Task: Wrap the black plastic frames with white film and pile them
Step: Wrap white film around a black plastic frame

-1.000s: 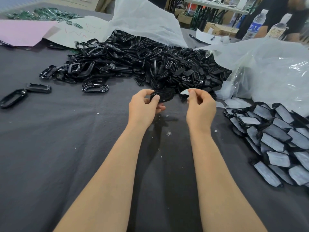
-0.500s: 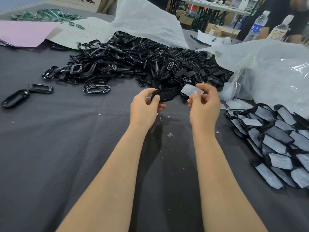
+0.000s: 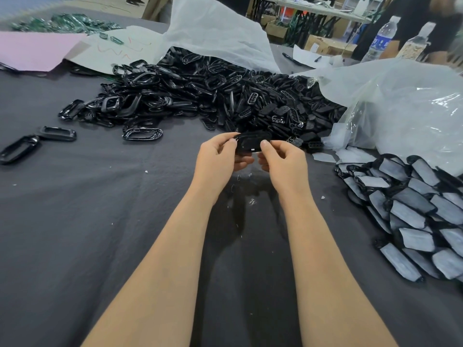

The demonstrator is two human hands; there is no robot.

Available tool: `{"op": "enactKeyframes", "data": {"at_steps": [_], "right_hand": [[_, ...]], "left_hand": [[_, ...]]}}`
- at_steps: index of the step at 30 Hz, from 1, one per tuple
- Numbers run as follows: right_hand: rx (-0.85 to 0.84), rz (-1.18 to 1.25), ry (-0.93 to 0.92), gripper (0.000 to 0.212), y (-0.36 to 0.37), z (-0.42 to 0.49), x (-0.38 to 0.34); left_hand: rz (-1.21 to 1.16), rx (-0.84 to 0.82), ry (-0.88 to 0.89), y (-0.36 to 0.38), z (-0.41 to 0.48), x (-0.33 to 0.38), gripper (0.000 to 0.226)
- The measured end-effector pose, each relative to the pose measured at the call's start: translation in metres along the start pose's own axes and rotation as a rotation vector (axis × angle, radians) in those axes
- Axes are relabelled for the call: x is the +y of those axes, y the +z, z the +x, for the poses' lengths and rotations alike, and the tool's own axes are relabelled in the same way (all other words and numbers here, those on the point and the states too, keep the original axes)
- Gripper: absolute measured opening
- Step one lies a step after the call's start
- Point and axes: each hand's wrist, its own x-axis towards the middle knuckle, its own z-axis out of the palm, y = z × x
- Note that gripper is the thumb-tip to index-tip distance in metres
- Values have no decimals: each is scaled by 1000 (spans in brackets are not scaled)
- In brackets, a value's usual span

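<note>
At the far left of the grey cloth (image 3: 75, 221), two loose frames (image 3: 58, 133) lie apart from the rest, with a pink sheet (image 3: 37, 50) behind them towards the far edge. Further right, a heap of black frames (image 3: 213, 96) spills from under a white bag (image 3: 218, 33), and a single frame (image 3: 142, 134) lies flat just in front of the heap. Near the middle, raised above the cloth just before the heap's near edge, the left hand (image 3: 218, 156) pinches the left end of a black frame (image 3: 251, 144) between thumb and forefinger, with its other fingers curled underneath. The right hand (image 3: 285, 159) grips the same frame's right end, thumb laid on the top face and fingers curled below it. The frame lies roughly level between the two hands, its long side across the view. A small pale spot shows at its near rim; whether film is on it cannot be told. Right of the hands, cut pieces of white film (image 3: 348, 156) lie on the cloth at the foot of a clear plastic bag (image 3: 400, 101). Nearer, at the far right, a pile of wrapped frames (image 3: 413, 209) lies in overlapping rows, each one black with a white face. Two bottles (image 3: 380, 38) stand beyond the bag.
</note>
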Motion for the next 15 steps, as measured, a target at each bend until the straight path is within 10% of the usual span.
{"op": "enactKeyframes", "data": {"at_steps": [7,12,15], "right_hand": [[-52,-126,27,15,0,-3,-2],[38,-476,-221,50,7,-12,-3],[31,-488,-411,35,12,-15,-7]], "left_hand": [[-53,36,-15,-2,1,-4,12],[-16,111,-34,-2,2,-5,6],[-220,90,-146,-4,1,2,7]]}}
